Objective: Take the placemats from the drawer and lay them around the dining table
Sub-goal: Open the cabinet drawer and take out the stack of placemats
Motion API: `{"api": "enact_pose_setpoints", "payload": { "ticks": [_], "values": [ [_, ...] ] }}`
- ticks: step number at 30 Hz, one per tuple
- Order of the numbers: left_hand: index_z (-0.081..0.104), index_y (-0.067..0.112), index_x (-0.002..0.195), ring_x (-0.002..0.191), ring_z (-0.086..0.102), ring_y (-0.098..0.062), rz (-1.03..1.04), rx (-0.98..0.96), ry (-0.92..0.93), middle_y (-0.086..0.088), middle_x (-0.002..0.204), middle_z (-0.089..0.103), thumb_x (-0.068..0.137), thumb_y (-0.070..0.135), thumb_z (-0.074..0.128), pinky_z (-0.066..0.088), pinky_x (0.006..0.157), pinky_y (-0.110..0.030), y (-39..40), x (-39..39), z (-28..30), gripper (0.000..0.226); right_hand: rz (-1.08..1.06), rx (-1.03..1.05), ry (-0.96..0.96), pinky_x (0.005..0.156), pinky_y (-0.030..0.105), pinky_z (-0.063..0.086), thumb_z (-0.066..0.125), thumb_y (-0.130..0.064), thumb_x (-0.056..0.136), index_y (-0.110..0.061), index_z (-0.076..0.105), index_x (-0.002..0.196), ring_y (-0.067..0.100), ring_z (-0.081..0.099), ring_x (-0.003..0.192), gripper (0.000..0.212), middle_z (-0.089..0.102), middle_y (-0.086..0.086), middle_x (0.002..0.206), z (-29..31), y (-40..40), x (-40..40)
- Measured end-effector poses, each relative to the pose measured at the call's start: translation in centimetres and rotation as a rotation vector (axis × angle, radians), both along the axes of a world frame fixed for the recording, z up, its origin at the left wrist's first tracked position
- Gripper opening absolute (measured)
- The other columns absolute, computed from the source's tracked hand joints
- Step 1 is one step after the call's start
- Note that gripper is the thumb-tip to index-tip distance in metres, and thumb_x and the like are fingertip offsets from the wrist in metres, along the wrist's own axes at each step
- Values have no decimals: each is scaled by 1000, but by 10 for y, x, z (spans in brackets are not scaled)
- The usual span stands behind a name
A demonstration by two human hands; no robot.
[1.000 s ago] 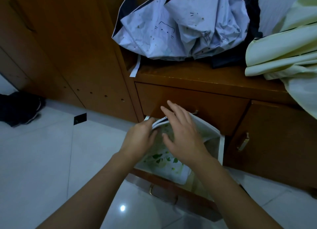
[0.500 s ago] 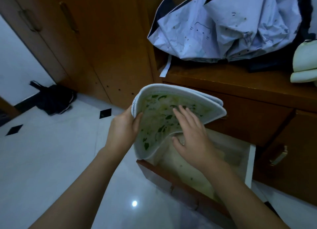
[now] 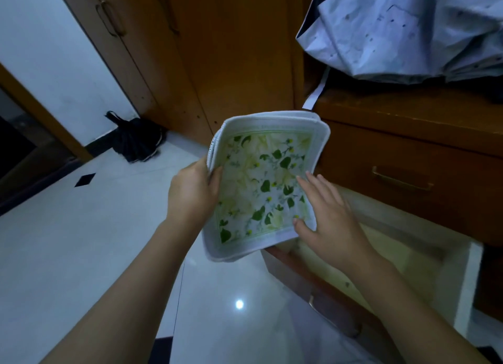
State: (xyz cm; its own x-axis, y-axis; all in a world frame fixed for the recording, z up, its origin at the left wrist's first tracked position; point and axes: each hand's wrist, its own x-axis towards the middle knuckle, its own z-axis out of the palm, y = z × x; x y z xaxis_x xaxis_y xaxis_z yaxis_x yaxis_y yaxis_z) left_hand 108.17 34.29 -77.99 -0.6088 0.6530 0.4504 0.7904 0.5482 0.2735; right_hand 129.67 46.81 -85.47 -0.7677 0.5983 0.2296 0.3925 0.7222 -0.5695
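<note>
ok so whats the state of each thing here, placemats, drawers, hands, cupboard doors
placemats: folded stack, out of the drawer, held up in the air
bottom drawer: pulled open
upper drawer: closed
left hand: grips the stack's left edge
right hand: fingers straight, resting flat on the stack's right side
cupboard doors: closed

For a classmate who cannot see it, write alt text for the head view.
The left hand grips a stack of leaf-print placemats by one edge while the right hand rests flat on top. Below them is an open wooden drawer, above pale floor tiles.
</note>
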Motion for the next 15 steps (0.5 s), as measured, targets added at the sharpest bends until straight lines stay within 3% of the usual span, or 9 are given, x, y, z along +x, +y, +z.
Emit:
{"api": "enact_pose_setpoints", "payload": {
  "ticks": [8, 15],
  "values": [
    [59, 13, 99, 73, 57, -35, 130, 2, 39, -12, 82, 64, 96, 32, 49, 47, 61, -38, -20, -34, 9, 22, 1, 1, -12, 120, 43, 16, 52, -44, 92, -34, 16, 154, 7, 2, 148, 72, 10, -15, 161, -5, -1, 0],
    [59, 8, 102, 77, 57, -35, 104, -69, 47, -14, 86, 64, 97, 30, 49, 48, 65, -41, -21, -31, 4, 24, -7, 6, -44, 119, 48, 18, 54, -44, 92, -35, 17, 154, 9, 2, 149, 72, 9, -14, 162, -4, -2, -2]
  ]
}}
